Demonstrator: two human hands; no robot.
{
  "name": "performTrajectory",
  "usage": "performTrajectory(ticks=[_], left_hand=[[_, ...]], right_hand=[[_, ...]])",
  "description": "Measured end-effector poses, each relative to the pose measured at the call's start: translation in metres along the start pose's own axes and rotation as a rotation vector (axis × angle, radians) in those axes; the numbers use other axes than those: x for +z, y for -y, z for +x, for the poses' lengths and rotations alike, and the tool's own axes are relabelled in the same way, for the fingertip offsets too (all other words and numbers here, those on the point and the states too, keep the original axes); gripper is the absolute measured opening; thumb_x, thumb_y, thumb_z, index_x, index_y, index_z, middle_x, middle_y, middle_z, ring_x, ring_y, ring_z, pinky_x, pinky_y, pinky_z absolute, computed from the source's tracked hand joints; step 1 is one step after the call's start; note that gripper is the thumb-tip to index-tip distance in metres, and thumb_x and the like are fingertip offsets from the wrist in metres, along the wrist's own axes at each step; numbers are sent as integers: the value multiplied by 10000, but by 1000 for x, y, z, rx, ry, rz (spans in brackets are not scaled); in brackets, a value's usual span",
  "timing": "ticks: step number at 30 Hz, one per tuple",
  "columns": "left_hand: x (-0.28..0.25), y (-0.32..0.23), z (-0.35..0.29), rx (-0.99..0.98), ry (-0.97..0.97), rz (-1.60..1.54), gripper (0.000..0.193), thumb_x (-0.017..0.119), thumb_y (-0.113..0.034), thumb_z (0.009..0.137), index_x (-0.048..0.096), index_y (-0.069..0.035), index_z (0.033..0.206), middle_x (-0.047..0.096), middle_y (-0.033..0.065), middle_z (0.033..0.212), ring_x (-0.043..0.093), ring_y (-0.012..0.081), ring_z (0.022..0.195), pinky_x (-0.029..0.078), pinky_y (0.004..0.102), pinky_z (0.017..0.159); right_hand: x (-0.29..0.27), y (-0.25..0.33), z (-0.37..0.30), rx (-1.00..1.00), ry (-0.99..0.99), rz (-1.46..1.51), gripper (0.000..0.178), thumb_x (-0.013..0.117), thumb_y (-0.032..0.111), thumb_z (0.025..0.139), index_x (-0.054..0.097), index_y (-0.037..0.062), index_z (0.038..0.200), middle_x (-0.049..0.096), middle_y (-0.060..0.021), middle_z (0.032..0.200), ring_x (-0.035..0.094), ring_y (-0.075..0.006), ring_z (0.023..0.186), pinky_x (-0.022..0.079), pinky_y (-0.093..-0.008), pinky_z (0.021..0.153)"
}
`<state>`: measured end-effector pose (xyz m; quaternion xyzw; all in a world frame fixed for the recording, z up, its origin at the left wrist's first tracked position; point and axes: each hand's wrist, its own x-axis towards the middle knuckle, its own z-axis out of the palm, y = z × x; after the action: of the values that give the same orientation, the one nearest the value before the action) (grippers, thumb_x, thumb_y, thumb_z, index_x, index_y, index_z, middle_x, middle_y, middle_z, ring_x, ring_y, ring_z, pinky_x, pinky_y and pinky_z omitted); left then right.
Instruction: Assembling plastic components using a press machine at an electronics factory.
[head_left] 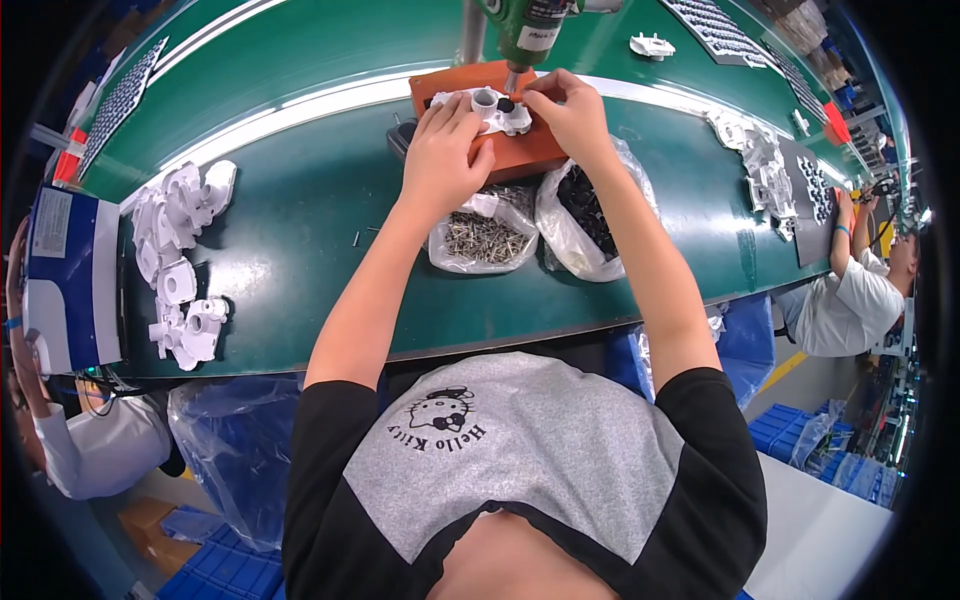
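Observation:
A white plastic housing with a round collar and a black piece in it sits on an orange fixture block. My left hand lies over the left part of this housing, its fingers pressing and gripping it against the block. Just above its right end, my right hand has thumb and forefinger pinched beside the tip of a green machine head. What is between those fingers is too small to make out. Below the block lie a clear bag of metal screws or pins and a bag of small black parts.
White housings are heaped at the left and the right of the green table. A blue and white box stands at the left end. Blue bins with plastic liners sit below the table edge. Co-workers are at both sides.

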<state>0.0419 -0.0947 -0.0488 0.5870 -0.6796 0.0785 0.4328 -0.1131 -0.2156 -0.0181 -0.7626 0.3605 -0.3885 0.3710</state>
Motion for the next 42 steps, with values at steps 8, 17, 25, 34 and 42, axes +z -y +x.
performTrajectory(ticks=[8, 17, 25, 34, 42], left_hand=[[1, 1, -1, 8, -12, -1, 186, 645, -129, 780, 601, -19, 923, 571, 206, 1248, 505, 382, 1196, 384, 453, 1027], [0, 0, 0, -3, 10, 9, 201, 646, -128, 784, 609, -16, 946, 571, 207, 1250, 501, 373, 1207, 379, 452, 1037], [-1, -1, 0, -2, 16, -3, 180, 640, -112, 787, 604, -14, 934, 579, 203, 1238, 503, 371, 1205, 378, 454, 1039], [-2, 0, 0, -7, 15, -5, 182, 641, -120, 788, 605, -18, 936, 576, 206, 1243, 501, 374, 1208, 376, 454, 1038], [-1, -1, 1, 3, 11, 3, 195, 648, -119, 785, 602, -16, 944, 576, 199, 1243, 502, 377, 1204, 382, 458, 1030]], right_hand=[[12, -3, 8, -5, 58, 102, 132, 672, 93, 822, 612, -15, 868, 643, -14, 794, 577, -60, 731, 466, -218, 656], [16, -8, 9, -41, 88, -28, 139, 675, 102, 831, 614, -20, 856, 636, -11, 792, 576, -60, 706, 470, -220, 645], [15, -7, 7, -64, 67, -18, 130, 667, 93, 835, 610, -22, 854, 628, -4, 788, 588, -62, 717, 481, -222, 655], [10, -5, 5, -20, 122, 48, 132, 661, 84, 825, 620, -31, 875, 638, -13, 790, 571, -64, 733, 472, -224, 677], [11, 6, -10, -263, 64, -184, 185, 608, 102, 772, 706, -1, 891, 652, -120, 948, 623, -246, 871, 492, -317, 778]])
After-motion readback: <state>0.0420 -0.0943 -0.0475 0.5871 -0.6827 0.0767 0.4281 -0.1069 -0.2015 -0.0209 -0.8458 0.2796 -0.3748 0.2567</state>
